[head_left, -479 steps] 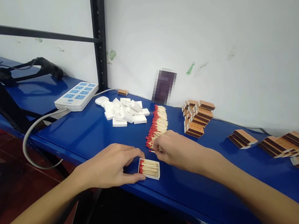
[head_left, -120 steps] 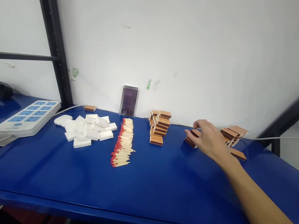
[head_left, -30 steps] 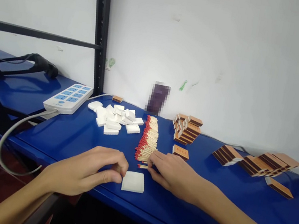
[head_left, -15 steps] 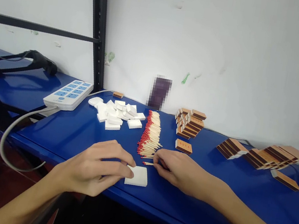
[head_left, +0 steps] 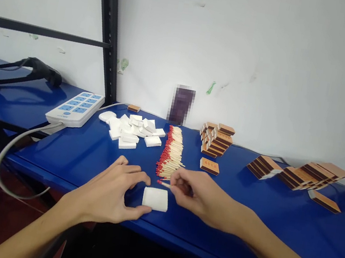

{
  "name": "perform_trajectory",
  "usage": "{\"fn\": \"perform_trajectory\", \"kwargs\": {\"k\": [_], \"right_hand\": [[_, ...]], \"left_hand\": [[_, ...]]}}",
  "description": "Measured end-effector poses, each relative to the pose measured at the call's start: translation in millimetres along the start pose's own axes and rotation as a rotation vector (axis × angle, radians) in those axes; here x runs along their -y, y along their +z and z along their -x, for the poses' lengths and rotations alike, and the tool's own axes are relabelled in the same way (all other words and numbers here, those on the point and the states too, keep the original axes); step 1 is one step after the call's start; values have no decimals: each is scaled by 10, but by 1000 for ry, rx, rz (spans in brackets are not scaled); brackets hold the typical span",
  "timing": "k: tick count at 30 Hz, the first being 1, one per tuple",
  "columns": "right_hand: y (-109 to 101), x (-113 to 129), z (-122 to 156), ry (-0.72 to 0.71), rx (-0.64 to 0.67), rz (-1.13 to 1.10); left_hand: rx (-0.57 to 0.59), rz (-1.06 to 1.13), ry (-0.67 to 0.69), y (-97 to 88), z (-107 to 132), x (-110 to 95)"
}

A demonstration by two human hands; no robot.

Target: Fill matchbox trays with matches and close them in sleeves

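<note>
Close to the table's front edge lies a small white matchbox tray (head_left: pixel 155 199). My left hand (head_left: pixel 114 192) is open at its left side, thumb near the front left corner and fingers curved above the back left corner. My right hand (head_left: pixel 193 191) pinches a match (head_left: pixel 163 183) between thumb and fingers, its red head pointing left, just behind the tray. Whether more than one match is in the pinch I cannot tell. Behind that hand runs a long row of matches (head_left: pixel 174 149), red heads to the left.
White trays (head_left: pixel 129 138) lie heaped at the left, beside a power strip (head_left: pixel 76 107). Matchboxes (head_left: pixel 218 141) stand stacked behind my right hand, with one matchbox (head_left: pixel 209 166) in front. More matchboxes (head_left: pixel 304 175) lean in rows at the right. A black shelf post (head_left: pixel 109 33) rises at the left.
My left hand's thumb and fingers have spread apart around the tray's left end. My right hand has raised the match slightly from the table. The view has shifted a little.
</note>
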State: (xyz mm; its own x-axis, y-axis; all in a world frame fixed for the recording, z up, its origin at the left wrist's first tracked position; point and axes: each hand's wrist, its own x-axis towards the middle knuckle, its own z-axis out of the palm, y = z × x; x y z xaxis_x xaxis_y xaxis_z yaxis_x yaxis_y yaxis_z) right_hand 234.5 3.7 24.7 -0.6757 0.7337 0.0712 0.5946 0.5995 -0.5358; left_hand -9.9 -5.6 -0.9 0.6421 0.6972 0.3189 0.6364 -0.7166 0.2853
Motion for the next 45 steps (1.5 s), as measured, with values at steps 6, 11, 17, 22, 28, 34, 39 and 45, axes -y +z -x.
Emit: {"fn": "perform_trajectory", "kwargs": {"k": [6, 11, 17, 22, 28, 34, 39, 45], "right_hand": [[169, 81, -47, -12, 43, 45], [225, -7, -52, -42, -12, 2], [151, -91, 5, -51, -252, 16], [134, -145, 3, -21, -353, -3], [140, -276, -18, -30, -358, 174], [132, -296, -50, 43, -247, 312], [127, -285, -66, 69, -214, 285], [53, -343, -36, 73, -158, 312]], "left_hand": [[-47, 38, -16, 26, -11, 10], [-98, 138, 45, 47, 4, 10], [-95, 81, 77, 79, 20, 23], [-68, 31, 97, 77, -7, -8], [8, 35, 93, 38, -6, -51], [-2, 34, 119, 47, 19, -36], [-95, 19, 197, 70, 48, 6], [-88, -2, 185, 81, 60, 8]]}}
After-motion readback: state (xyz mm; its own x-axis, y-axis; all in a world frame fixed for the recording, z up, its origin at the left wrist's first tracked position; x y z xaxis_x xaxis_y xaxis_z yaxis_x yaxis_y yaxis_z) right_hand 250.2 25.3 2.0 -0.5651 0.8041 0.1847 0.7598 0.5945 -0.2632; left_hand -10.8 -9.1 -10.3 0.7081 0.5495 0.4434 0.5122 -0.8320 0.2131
